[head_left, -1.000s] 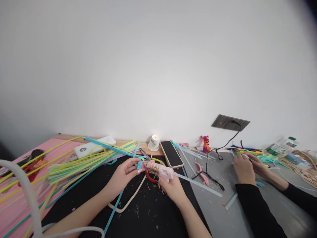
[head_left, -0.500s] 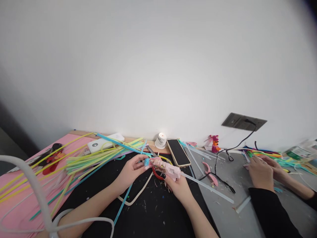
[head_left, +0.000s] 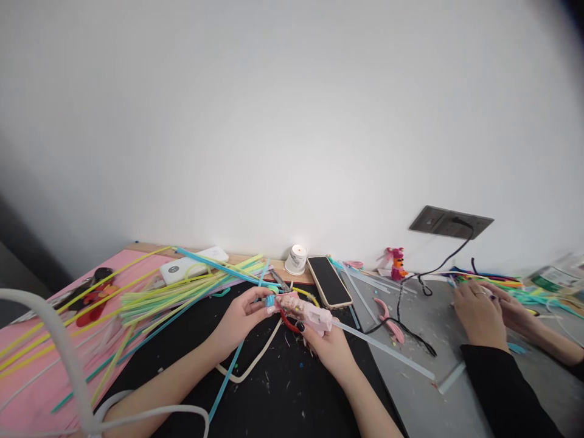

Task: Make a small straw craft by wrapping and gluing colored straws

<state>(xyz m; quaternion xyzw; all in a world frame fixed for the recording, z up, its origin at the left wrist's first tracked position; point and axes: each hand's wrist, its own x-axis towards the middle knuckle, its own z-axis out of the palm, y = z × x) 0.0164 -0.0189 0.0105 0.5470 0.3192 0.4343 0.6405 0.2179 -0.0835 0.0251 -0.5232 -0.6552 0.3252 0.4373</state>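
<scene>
My right hand (head_left: 326, 345) is wrapped round a pale pink hot glue gun (head_left: 314, 316), from whose back a long clear glue stick (head_left: 387, 348) sticks out. In my left hand (head_left: 246, 319) a small piece of coiled blue pipe cleaner (head_left: 270, 300) is pinched between the fingertips. The glue gun's nozzle end meets this blue piece, though exact contact is too small to make out. Just beyond my hands lie pliers with red handles (head_left: 289, 322), partly hidden by the glue gun. A blue pipe cleaner (head_left: 227, 377) runs across the black mat below my left hand.
Pipe cleaners (head_left: 182, 291) in several colours lie heaped at left beside a white power bank (head_left: 194, 265). A paper cup (head_left: 296, 260) and a phone (head_left: 329, 281) stand near the wall. At right, a co-worker's hands (head_left: 481, 313) handle something small near a black cable (head_left: 398, 304).
My hands keep nearly the same place, with the glue gun still at the blue piece. The co-worker's hands at right have shifted slightly.
</scene>
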